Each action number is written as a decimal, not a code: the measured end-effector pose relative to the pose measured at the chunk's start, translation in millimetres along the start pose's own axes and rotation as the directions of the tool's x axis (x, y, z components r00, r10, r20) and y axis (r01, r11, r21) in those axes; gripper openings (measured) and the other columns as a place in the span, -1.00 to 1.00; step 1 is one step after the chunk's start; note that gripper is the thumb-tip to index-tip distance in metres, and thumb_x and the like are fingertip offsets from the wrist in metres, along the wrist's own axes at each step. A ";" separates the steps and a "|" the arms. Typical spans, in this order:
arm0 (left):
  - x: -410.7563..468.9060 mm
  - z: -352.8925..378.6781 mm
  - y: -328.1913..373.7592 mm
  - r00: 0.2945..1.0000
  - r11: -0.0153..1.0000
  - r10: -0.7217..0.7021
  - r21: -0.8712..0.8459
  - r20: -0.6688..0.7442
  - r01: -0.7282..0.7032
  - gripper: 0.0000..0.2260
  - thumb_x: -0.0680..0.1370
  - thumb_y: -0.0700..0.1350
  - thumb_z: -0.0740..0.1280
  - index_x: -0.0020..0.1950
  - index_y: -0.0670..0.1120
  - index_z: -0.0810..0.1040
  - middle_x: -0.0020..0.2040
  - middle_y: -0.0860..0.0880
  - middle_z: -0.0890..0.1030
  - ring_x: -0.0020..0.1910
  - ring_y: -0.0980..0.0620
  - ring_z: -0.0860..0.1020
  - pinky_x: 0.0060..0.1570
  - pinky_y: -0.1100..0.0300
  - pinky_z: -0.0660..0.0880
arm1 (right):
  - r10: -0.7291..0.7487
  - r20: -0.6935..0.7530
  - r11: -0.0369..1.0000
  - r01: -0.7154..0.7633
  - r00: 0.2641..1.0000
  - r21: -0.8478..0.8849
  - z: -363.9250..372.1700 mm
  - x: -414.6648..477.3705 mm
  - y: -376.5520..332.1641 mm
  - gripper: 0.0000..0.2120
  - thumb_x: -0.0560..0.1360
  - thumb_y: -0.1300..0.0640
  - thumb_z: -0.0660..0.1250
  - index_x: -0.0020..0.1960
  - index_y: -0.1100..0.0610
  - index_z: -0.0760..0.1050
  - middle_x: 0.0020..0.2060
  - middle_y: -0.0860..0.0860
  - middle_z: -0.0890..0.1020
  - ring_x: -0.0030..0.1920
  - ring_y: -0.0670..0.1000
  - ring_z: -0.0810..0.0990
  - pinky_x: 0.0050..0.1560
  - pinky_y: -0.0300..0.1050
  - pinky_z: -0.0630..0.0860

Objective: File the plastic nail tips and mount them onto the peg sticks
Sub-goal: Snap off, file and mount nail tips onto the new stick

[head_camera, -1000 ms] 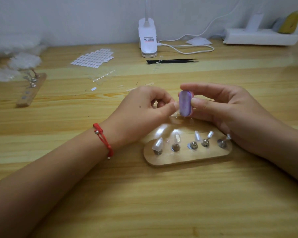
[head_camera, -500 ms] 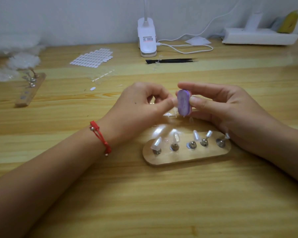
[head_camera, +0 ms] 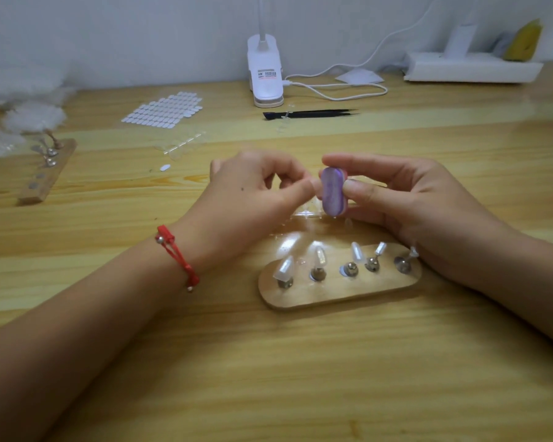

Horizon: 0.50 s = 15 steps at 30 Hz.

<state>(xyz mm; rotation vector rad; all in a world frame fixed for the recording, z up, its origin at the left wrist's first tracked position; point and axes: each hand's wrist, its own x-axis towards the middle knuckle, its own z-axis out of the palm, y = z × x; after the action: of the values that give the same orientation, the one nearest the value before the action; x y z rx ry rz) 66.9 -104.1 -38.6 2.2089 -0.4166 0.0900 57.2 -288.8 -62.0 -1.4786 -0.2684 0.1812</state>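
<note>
My right hand grips a small purple filing block upright between thumb and forefinger. My left hand pinches something tiny against the block's left side; the nail tip itself is hidden by my fingertips. Just below the hands lies an oval wooden stand with several metal peg sticks, each topped by a clear nail tip. A clear strip of nail tips lies on the table behind the stand.
At the far left is a second wooden peg stand. A sheet of white adhesive tabs, black tweezers, a white clip lamp with its cable and a white power strip lie along the back.
Both hands and the purple block have shifted slightly left and a little up; the grips are unchanged.
</note>
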 end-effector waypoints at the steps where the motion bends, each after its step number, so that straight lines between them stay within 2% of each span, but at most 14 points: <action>1: -1.1 0.6 1.0 1.000 0.999 0.010 0.036 0.026 -0.011 -0.82 0.37 0.15 0.27 -0.35 0.10 0.54 -0.41 0.23 0.44 -0.34 0.22 0.38 0.16 -0.07 0.33 | 0.002 -0.002 1.000 -0.002 1.000 0.004 -0.3 0.2 -0.1 -0.72 0.39 0.14 0.37 0.08 0.01 0.67 -0.03 0.09 0.72 -0.02 0.09 0.70 0.01 -0.17 0.61; 6: 1.1 -2.1 -1.3 1.000 1.000 -0.003 -0.024 0.006 0.003 -0.77 0.37 0.15 0.28 -0.29 0.02 0.58 -0.44 0.21 0.44 -0.36 0.18 0.37 0.06 -0.05 0.33 | -0.015 0.014 1.000 0.016 1.000 -0.016 0.7 -0.2 -1.3 -0.74 0.40 0.16 0.37 0.07 0.02 0.66 -0.06 0.05 0.73 -0.07 -0.03 0.70 -0.06 -0.26 0.59; 10: -2.7 3.2 -2.9 0.987 0.983 0.098 0.142 0.125 -0.115 -0.85 0.37 0.15 0.29 -0.31 0.12 0.55 -0.33 0.13 0.54 -0.16 0.22 0.42 0.13 0.09 0.27 | -0.015 0.000 1.000 0.015 1.000 0.000 1.8 0.0 -1.2 -0.74 0.42 0.17 0.35 0.07 0.01 0.67 0.00 0.05 0.72 -0.06 0.01 0.70 -0.06 -0.22 0.60; 11: -3.3 3.8 -3.3 0.985 0.983 0.122 0.126 0.120 -0.137 -0.86 0.38 0.14 0.31 -0.30 0.12 0.55 -0.32 0.10 0.54 -0.15 0.19 0.42 0.09 0.12 0.28 | -0.010 -0.015 0.999 0.011 1.000 0.049 1.8 0.9 -2.8 -0.74 0.41 0.18 0.35 0.07 0.04 0.66 -0.01 0.06 0.72 -0.09 0.01 0.71 -0.08 -0.21 0.61; 13: -1.3 1.6 -4.7 0.989 0.990 0.140 -0.010 0.041 -0.140 -0.89 0.41 0.08 0.38 -0.29 0.10 0.58 -0.34 0.09 0.52 -0.24 0.13 0.42 -0.09 0.20 0.35 | 0.018 -0.067 0.985 -0.006 0.998 0.171 0.8 3.9 -5.8 -0.79 0.47 0.28 0.30 0.05 0.13 0.61 -0.14 0.11 0.69 -0.15 0.02 0.71 -0.12 -0.18 0.62; 15: 0.6 -1.3 -5.9 0.998 0.981 0.057 -0.184 -0.019 -0.060 -0.89 0.45 0.01 0.45 -0.26 0.04 0.63 -0.36 0.08 0.50 -0.35 0.15 0.37 -0.33 0.33 0.34 | 0.079 -0.136 0.954 -0.036 0.988 0.298 0.3 5.5 -8.6 -0.77 0.55 0.41 0.12 -0.01 0.21 0.51 -0.22 0.16 0.61 -0.24 0.07 0.69 -0.21 -0.11 0.64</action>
<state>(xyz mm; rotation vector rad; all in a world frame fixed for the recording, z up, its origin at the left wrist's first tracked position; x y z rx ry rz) 69.5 -99.9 -42.1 2.0133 -0.4641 0.0940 61.9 -287.6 -53.1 -1.1959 -0.0742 0.1513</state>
